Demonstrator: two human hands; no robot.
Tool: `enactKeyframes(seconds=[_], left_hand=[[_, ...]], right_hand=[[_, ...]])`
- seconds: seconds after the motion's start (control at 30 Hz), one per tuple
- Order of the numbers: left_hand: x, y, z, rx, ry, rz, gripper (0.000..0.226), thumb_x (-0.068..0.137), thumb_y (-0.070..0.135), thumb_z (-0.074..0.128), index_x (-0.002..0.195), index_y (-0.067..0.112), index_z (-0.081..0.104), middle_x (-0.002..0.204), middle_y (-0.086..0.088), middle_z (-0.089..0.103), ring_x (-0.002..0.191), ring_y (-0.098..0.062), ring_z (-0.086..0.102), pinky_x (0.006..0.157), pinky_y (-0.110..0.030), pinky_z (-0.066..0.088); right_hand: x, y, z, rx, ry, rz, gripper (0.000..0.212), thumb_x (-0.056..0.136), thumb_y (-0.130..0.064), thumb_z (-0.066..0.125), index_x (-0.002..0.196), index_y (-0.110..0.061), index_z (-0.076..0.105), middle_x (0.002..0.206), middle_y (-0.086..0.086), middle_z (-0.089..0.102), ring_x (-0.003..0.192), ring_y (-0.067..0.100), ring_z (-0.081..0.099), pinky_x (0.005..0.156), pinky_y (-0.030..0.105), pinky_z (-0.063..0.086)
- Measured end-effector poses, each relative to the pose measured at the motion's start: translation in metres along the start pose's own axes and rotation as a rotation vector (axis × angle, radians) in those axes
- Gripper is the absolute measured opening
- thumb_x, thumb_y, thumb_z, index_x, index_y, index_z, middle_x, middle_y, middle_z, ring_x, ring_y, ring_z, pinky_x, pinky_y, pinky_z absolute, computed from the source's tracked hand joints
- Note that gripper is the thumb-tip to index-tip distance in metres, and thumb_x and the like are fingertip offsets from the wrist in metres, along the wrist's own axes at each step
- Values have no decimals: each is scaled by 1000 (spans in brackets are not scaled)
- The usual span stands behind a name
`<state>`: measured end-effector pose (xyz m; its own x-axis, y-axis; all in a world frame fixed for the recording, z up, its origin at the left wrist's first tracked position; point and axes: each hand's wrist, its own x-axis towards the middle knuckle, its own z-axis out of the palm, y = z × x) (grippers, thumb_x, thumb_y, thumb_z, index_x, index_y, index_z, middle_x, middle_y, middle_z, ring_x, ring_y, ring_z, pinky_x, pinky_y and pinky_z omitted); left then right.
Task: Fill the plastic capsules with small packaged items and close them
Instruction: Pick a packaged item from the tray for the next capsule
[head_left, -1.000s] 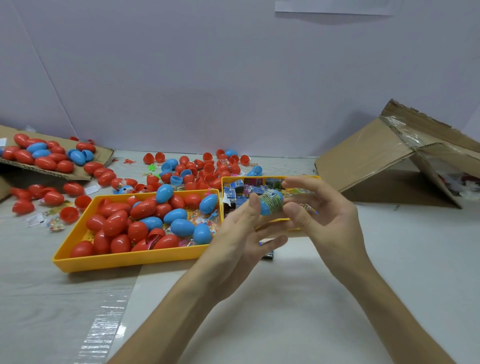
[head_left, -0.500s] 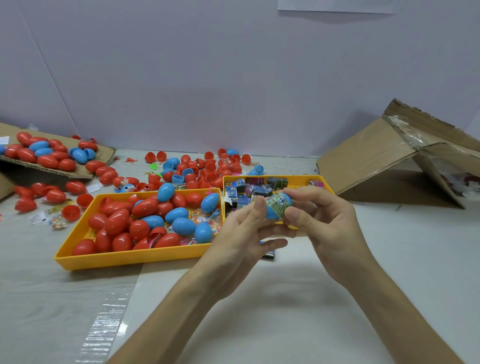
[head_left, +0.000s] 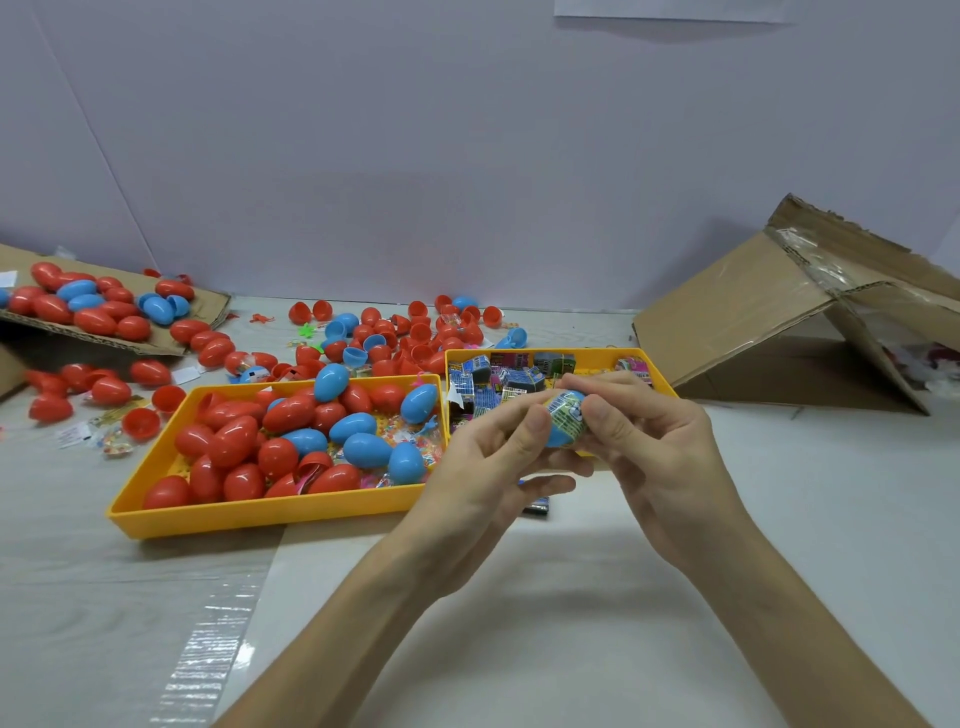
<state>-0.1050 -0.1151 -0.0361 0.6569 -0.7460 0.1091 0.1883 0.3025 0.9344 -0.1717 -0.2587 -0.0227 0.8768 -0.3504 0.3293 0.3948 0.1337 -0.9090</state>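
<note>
Both hands closed in since a sec ago: right hand (head_left: 660, 447) fingers (head_left: 602, 421), spread then, now curl onto the blue capsule (head_left: 563, 434), w/ left hand (head_left: 483, 467) pinching its other end btwn thumb & forefinger. I hold it over the near rim of the small yellow tray (head_left: 660, 374) of packets, green printed packet (head_left: 569, 413) showing at its top; can't tell if it's snapped closed. To the left, the big yellow tray (head_left: 270, 512) holds red & blue capsules (head_left: 291, 441) on the worktop (head_left: 779, 519).
</note>
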Motion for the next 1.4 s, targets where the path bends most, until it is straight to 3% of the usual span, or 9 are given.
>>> enactKeyframes(seconds=[0.17, 0.33, 0.47, 0.63, 0.83, 1.03, 1.23, 1.33, 1.4], left_hand=[[3, -4, 1, -36, 0, -1, 41, 83, 59, 67, 111, 31, 77, 103, -2, 75, 87, -14, 71, 78, -26, 57], [7, -8, 2, -152, -24, -123, 64, 90, 66, 34, 113, 24, 77, 115, -1, 76, 90, -15, 71, 76, -26, 58], [9, -9, -1, -10, -61, -159, 81, 93, 67, 20, 133, 12, 63, 123, -5, 73, 95, -16, 70, 82, -29, 57], [11, -9, 1, 8, -23, -148, 72, 89, 67, 22, 123, 20, 65, 118, -10, 74, 92, -20, 71, 96, -48, 51], [10, -7, 0, -13, -24, -181, 76, 84, 73, 23, 113, 28, 77, 124, 6, 73, 104, -14, 71, 84, -31, 51], [4, -8, -2, -47, -73, -114, 79, 90, 72, 28, 136, 17, 61, 135, 3, 66, 121, -15, 65, 90, -35, 45], [7, -9, -1, -28, -61, -76, 64, 83, 76, 34, 109, 37, 78, 125, 4, 72, 115, -12, 68, 90, -36, 45], [14, -8, -2, 46, -9, -79, 70, 73, 87, 34, 97, 41, 80, 107, 5, 78, 99, -14, 70, 87, -34, 50], [15, -7, -3, 113, 61, -54, 74, 65, 91, 34, 84, 38, 81, 86, 2, 78, 78, -16, 68, 75, -30, 53]], right_hand=[[0, 2, 0, 3, 24, 16, 22, 86, -21, 62, 96, -17, 82, 98, 6, 75, 92, 21, 73, 74, 26, 58], [-2, 0, 1, -150, 1, -21, 24, 87, -27, 68, 109, -30, 77, 106, 3, 76, 97, 20, 73, 75, 25, 57], [-4, 1, 4, -213, 23, -61, 23, 84, -22, 78, 106, -22, 77, 95, 4, 78, 91, 16, 75, 72, 18, 56], [-2, 1, 3, -214, 47, -97, 24, 79, -23, 72, 102, -18, 78, 98, 2, 78, 96, 16, 73, 80, 19, 55], [-3, 0, 2, -181, -29, -56, 28, 84, -22, 73, 113, -25, 76, 99, 7, 78, 98, 22, 74, 75, 26, 59], [-4, 0, 2, -213, -39, -89, 36, 80, -15, 74, 111, -34, 77, 104, 2, 78, 102, 21, 74, 81, 35, 61], [-4, 0, 1, -260, -36, -107, 38, 77, -17, 77, 110, -36, 77, 102, 3, 78, 100, 23, 74, 82, 40, 62], [-3, -1, -2, -334, -61, -96, 36, 76, -21, 79, 109, -35, 76, 104, 2, 77, 100, 24, 73, 82, 38, 61], [-2, -2, -5, -354, -77, -86, 36, 77, -21, 78, 109, -35, 75, 105, -1, 76, 98, 21, 72, 80, 30, 57]])
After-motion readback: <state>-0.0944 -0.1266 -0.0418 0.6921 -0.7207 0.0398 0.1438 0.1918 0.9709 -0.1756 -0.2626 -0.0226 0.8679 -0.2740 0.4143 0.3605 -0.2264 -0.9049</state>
